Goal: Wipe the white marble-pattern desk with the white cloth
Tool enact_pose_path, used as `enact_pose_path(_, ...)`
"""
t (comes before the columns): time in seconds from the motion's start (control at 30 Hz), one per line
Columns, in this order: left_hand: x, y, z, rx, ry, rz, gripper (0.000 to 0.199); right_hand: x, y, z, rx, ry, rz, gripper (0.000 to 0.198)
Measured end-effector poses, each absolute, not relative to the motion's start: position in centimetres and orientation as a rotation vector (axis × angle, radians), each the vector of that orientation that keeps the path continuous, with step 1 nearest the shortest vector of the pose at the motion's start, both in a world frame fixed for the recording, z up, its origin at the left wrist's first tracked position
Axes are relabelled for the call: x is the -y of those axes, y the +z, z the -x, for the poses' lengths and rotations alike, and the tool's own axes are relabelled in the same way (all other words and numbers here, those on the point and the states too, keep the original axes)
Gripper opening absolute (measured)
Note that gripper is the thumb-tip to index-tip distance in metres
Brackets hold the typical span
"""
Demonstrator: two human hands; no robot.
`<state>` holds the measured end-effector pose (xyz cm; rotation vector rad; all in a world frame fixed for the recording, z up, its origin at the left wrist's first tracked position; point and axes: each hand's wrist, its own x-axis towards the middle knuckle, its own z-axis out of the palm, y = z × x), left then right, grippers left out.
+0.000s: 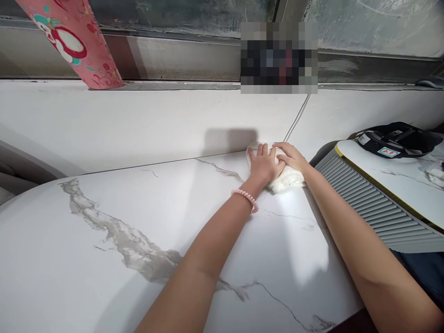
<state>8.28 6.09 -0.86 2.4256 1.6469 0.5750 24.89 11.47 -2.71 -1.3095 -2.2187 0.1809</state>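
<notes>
White marble-veined counter (104,222) beneath a grimy window (180,14), pink patterned roll (74,44) leaning at 11 o'clock. White cloth (286,179) at the counter's far edge, 1 o'clock, mostly hidden under left hand (263,164) and right hand (291,156), both pressed flat, fingers together. Object on the sill pixelated.

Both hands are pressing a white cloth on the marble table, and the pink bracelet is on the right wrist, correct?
Not quite: the head view shows the pink bracelet on the left wrist. Both the left hand and right hand do press the white cloth on the marble table.
</notes>
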Motion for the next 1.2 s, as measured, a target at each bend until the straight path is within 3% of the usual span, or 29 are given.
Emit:
enact_pose_path(0.6, -1.7, -0.3, -7.9, -1.713, 0.410, -2.455, 0.063, -7.0, -2.6, -23.8, 2.211, 0.183, 1.351, 0.044)
enact_pose_path(0.9, 7.1, -0.2, -7.9, -1.657, 0.426, -2.501, 0.065, 3.2, -2.0, -24.2, 2.251, 0.188, 1.323, 0.044)
enact_pose_path(1.2, 15.6, -0.3, -6.5, -1.419, 0.510, -2.644, 0.066, 14.9, -1.2, -23.2, 2.232, 0.143, 1.575, 0.045)
